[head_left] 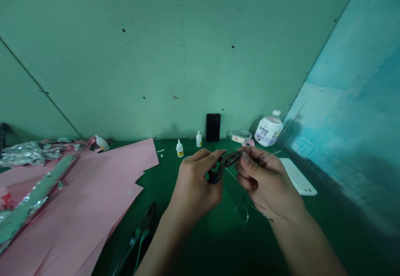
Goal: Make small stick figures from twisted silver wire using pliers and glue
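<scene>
Foil (31, 151) lies crumpled at upper left, beside pink paper (93, 180). At lower centre, second pliers (140, 230) on the green mat (159, 176) are dim and cut off by the bottom edge. Two glue bottles (179, 149) and a phone (213, 127) stand at the far edge of the mat. At centre, the left hand (193, 184) is closed around the dark pliers (226, 161), nose pointing right. The right hand (265, 180) pinches thin wire (268, 156) between thumb and fingers at the nose; the fingers hide the exact contact. A wire loop (242, 213) lies below, faint against the mat. A keyboard (298, 176) sits at right, below a white bottle (268, 129).
</scene>
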A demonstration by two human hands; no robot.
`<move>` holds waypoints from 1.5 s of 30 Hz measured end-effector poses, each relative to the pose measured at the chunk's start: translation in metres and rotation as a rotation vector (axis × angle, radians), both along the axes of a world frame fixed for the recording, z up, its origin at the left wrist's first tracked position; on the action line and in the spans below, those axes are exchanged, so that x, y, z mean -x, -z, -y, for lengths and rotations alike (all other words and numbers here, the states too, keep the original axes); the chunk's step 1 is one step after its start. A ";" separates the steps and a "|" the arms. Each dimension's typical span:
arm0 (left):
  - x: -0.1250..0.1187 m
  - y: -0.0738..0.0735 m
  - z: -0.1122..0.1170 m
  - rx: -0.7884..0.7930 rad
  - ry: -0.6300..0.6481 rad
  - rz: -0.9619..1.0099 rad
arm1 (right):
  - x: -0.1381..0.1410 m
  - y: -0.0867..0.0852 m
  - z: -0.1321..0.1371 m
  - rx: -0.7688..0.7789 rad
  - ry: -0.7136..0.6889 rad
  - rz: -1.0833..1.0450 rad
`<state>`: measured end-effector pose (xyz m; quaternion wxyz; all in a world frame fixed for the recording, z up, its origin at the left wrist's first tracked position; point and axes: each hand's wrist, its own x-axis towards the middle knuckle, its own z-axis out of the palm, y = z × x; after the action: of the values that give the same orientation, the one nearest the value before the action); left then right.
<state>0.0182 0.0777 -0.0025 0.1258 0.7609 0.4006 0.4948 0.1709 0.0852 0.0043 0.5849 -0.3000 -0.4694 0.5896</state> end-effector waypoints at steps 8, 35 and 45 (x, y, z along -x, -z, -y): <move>-0.012 0.000 0.005 0.109 -0.060 0.001 | -0.003 0.005 0.005 -0.321 0.409 0.466; -0.012 -0.003 0.005 0.173 -0.047 0.040 | 0.001 0.008 0.002 -0.725 0.825 0.723; -0.013 0.002 0.006 0.097 -0.050 0.054 | 0.003 0.006 0.005 -0.792 0.730 0.732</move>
<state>0.0312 0.0718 -0.0047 0.1611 0.7301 0.4394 0.4980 0.1679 0.0801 -0.0016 0.6162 -0.3833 -0.6880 -0.0050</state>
